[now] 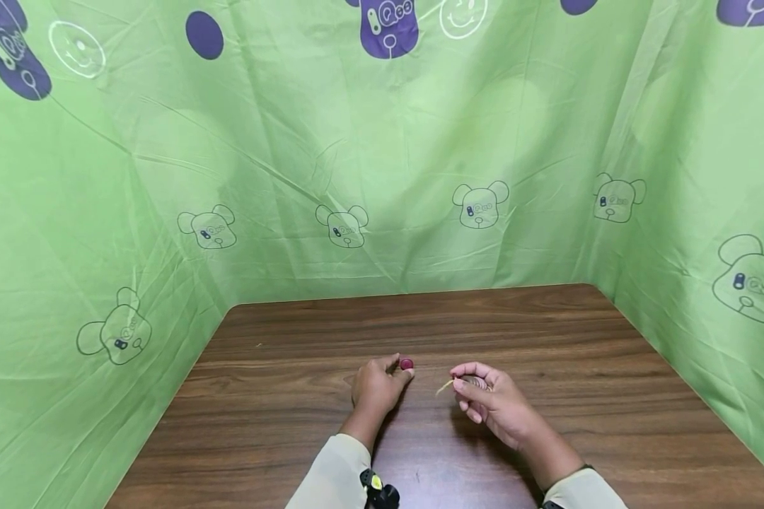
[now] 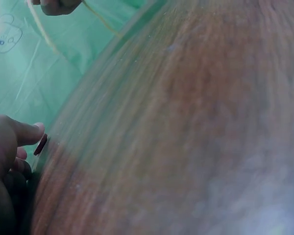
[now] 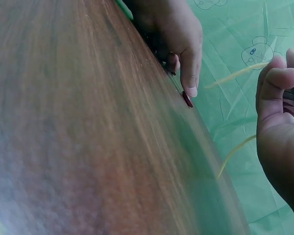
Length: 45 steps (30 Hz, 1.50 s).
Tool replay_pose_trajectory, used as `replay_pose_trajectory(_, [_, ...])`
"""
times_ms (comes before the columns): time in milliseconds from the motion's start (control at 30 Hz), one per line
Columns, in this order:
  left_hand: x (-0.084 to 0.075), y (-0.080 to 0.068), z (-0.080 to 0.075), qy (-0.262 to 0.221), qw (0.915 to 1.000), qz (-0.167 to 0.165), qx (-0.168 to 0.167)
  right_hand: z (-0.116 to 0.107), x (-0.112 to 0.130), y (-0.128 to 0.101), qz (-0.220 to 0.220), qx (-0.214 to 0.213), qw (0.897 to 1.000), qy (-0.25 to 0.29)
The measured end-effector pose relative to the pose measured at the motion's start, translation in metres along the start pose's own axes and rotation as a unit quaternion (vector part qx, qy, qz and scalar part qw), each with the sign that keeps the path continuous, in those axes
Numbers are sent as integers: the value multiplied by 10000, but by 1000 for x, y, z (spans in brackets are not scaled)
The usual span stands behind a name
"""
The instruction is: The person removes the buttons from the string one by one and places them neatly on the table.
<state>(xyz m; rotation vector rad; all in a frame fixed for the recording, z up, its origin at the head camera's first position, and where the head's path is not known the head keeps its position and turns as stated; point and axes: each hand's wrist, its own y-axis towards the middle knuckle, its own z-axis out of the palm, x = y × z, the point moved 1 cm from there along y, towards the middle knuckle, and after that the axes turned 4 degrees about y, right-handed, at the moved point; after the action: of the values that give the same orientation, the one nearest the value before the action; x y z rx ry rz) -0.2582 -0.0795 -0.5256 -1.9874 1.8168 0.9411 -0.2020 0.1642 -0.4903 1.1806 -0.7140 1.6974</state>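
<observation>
Disc (image 1: 407, 364), maroon, inward from far edge of table (image 1: 261, 403) | left hand (image 1: 377, 384): narrow pinch on it | right hand (image 1: 496, 404): curled round yellow string (image 1: 444, 387), ringed stack (image 1: 477, 382)

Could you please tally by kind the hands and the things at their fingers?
Hands: 2 (left hand, right hand)
Red disc: 1
Striped stack: 1 (its pieces cannot be counted)
Yellow strands: 2 (possibly one string)
Total: 6, leaving out a red speck at the right hand, too small to identify.
</observation>
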Motion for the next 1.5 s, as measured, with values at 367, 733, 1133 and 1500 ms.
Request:
replay_pose_trajectory(367, [-1, -3, 2, -1252, 9902, 142, -595, -3, 0, -1, -86, -6, 9999, -109])
replay_pose_trajectory(733, [-13, -19, -2, -2343, 9660, 994, -452, -3, 2, 0, -149, -228, 9993, -246])
replay_pose_trajectory(1133, [-27, -40, -14, -3165, 9381, 1323, 470, -3, -1, 1, -240, -97, 9993, -253])
replay_pose_trajectory(1500, [-36, -64, -28, -3402, 9199, 1706, 947, -1, 0, 0, -256, 74, 9991, -330])
